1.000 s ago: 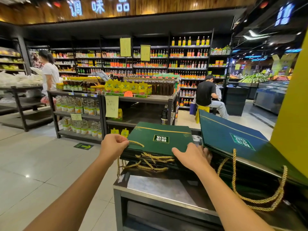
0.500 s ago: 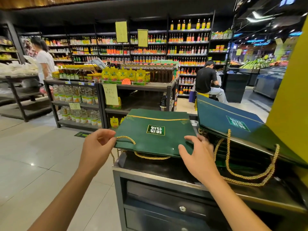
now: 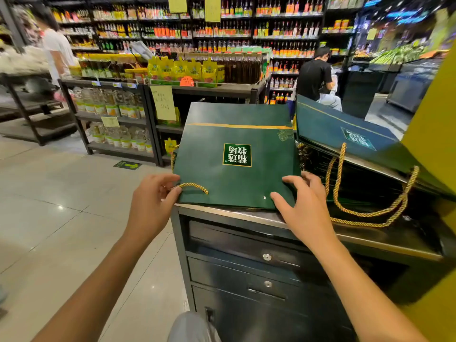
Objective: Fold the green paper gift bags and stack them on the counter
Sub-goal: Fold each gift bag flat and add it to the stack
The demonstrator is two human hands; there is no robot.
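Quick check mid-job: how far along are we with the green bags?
Done: a pile of flat bags leans at the counter's right side, gold rope handles hanging. In hand: one flat green gift bag, left hand pinching its near-left corner, right hand holding the near-right. Left: laying it on a stack; how many bags remain isn't visible.
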